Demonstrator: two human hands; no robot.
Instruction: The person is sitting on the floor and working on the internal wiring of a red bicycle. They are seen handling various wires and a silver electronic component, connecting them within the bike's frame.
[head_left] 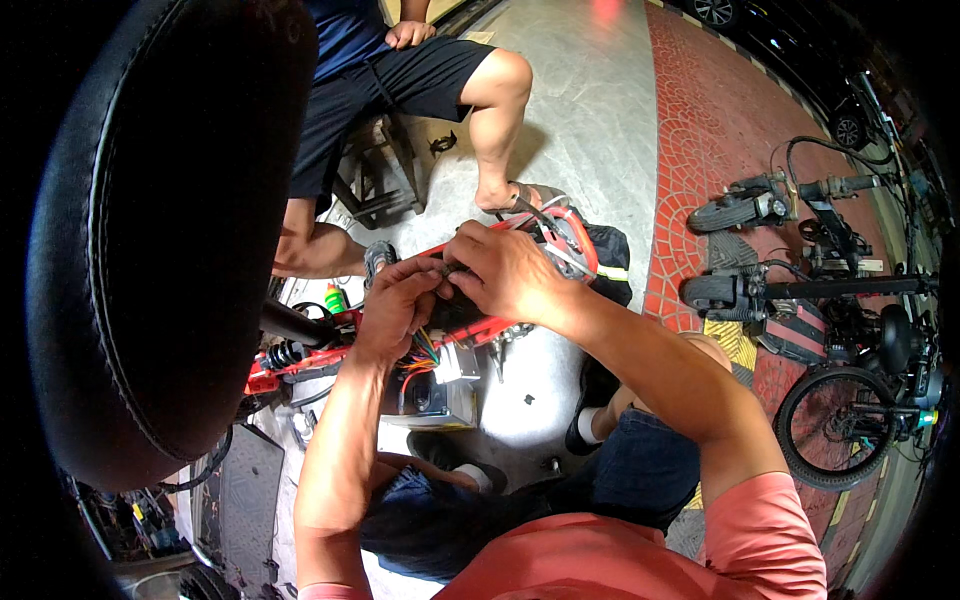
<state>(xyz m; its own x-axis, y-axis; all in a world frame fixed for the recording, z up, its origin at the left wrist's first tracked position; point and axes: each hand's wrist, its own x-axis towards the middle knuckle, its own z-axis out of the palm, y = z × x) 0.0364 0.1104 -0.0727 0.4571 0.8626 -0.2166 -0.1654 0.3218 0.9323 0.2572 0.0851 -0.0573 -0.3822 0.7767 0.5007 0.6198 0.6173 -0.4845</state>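
My left hand [398, 298] and my right hand [508, 272] meet above a red scooter frame [492, 328]. Both are closed, fingertips pinched together around something small and dark that I cannot make out. Just below my left hand, a bundle of coloured wires [426, 350] runs down to a silver metal box [457, 364]. Part of the frame is hidden behind my hands. A curved red piece [580, 240] with pale cables beside it lies past my right hand.
A large black padded seat [180, 240] fills the left side. Across from me a person [420, 85] sits on a stool [400, 165]. Near the frame stands a green bottle [335, 298]. Parked two-wheelers with a black tyre [835, 428] line the red paving [700, 130] at right.
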